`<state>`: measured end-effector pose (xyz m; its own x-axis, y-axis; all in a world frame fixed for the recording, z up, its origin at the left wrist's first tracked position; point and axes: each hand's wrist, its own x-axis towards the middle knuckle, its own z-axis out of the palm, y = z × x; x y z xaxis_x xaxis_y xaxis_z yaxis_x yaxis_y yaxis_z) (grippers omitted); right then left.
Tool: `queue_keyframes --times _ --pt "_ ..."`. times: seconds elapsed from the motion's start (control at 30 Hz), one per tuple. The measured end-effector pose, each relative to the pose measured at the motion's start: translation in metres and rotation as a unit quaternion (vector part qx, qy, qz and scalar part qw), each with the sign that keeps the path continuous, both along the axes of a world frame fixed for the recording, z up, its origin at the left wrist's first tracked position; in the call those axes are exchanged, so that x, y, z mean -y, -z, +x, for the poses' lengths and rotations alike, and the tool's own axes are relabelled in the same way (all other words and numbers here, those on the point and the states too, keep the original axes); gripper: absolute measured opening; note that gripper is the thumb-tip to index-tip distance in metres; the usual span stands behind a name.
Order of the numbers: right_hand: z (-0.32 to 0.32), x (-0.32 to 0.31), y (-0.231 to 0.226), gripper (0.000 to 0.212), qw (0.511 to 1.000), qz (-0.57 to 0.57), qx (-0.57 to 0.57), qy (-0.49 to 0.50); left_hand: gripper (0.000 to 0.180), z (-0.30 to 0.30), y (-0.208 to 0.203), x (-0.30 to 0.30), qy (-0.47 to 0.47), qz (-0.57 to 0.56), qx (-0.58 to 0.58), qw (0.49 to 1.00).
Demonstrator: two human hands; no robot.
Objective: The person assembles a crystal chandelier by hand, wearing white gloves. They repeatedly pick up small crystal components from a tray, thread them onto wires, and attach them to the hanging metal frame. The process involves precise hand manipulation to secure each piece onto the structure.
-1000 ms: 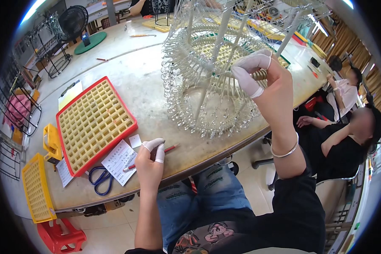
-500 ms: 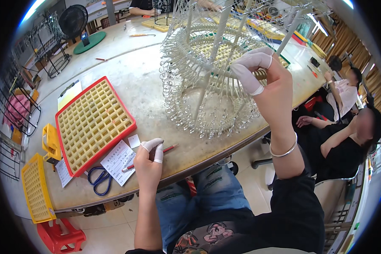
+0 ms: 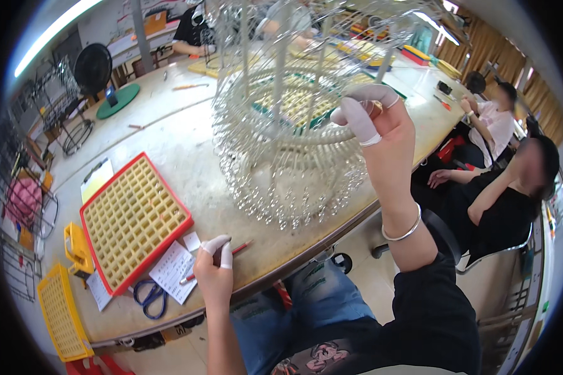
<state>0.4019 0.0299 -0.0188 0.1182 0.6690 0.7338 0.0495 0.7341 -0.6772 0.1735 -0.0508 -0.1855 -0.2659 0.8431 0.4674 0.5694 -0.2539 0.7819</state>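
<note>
A tall round wire rack [image 3: 294, 150] with pale coated rings and upright posts stands on the table. Many small shiny metal loops hang all around it, blurred toward the top. My right hand [image 3: 381, 119], with white finger cots, is raised at the rack's right side. Its thumb and fingers are pinched together near a ring; whatever is between them is too small to make out. My left hand [image 3: 216, 259], also in finger cots, rests low by the table's front edge with fingertips closed. A red pencil [image 3: 239, 247] passes beneath it; what the fingertips hold is unclear.
Left of my left hand lie a printed slip [image 3: 172, 269], dark blue scissors [image 3: 149, 299] and a red-rimmed tray [image 3: 137, 219] of square cells. A yellow tray [image 3: 62, 312] and a green-based fan [image 3: 94, 69] are farther left. Seated co-workers [image 3: 500, 194] are at right.
The view has tilted up, so the table and trays sit lower in the picture. My right hand has shifted slightly left along the rack, still pinched. My left hand stays beside the pencil.
</note>
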Motion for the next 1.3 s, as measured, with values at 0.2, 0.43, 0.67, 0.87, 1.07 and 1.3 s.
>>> queue_keyframes --times 0.2,0.43,0.67,0.87,1.07,1.3 --pt "0.012 -0.004 -0.033 0.027 0.985 0.074 -0.15 -0.032 0.01 -0.003 0.005 0.002 -0.001 -0.007 -0.005 1.0" --pt "0.019 -0.008 -0.049 0.026 0.965 -0.009 -0.211 -0.157 0.01 0.0 0.004 0.003 0.015 0.012 0.003 1.0" --pt "0.015 -0.008 -0.049 0.027 0.968 -0.015 -0.202 -0.146 0.01 -0.001 0.003 0.004 0.016 0.003 -0.003 1.0" --pt "0.014 -0.007 -0.05 0.022 0.972 -0.014 -0.19 -0.141 0.01 0.0 0.004 0.004 0.013 0.004 0.007 1.0" --pt "0.016 -0.005 -0.05 0.022 0.981 0.01 -0.163 -0.101 0.01 0.002 0.002 0.004 0.011 -0.006 0.015 1.0" --pt "0.022 -0.007 -0.048 0.023 0.997 0.033 -0.076 0.002 0.01 0.0 0.007 0.003 0.006 -0.003 0.002 1.0"
